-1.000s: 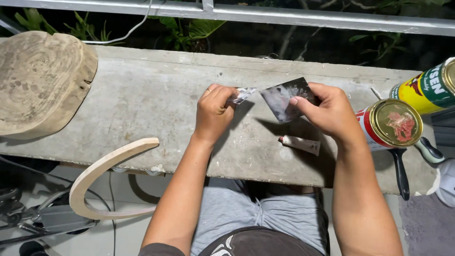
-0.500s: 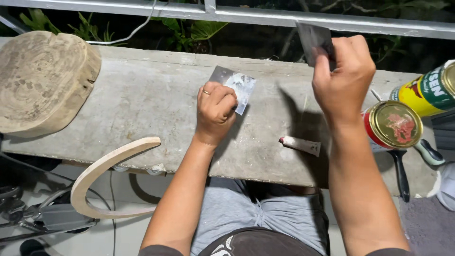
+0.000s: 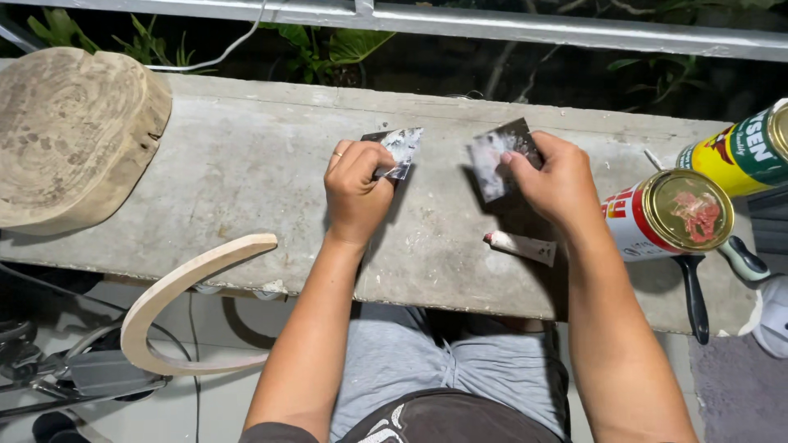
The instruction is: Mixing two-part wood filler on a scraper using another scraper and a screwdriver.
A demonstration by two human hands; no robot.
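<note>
Left hand [image 3: 355, 190] pinches small dark putty-smeared scraper blade [image 3: 397, 151]; right hand [image 3: 556, 182] grips second dark smeared square blade [image 3: 501, 159]. Both blades over grey concrete tabletop [image 3: 246, 164], apart. Small white putty tube [image 3: 521, 245] lies just below right hand.

A round tin [image 3: 669, 215] lies on its side at the right end of the slab, gold lid toward the camera, with a white and red label. Just behind it lies a second can [image 3: 743, 152], its label yellow with a green band. A small tube [image 3: 522, 246] lies nearby, off-white with a red tip
</note>
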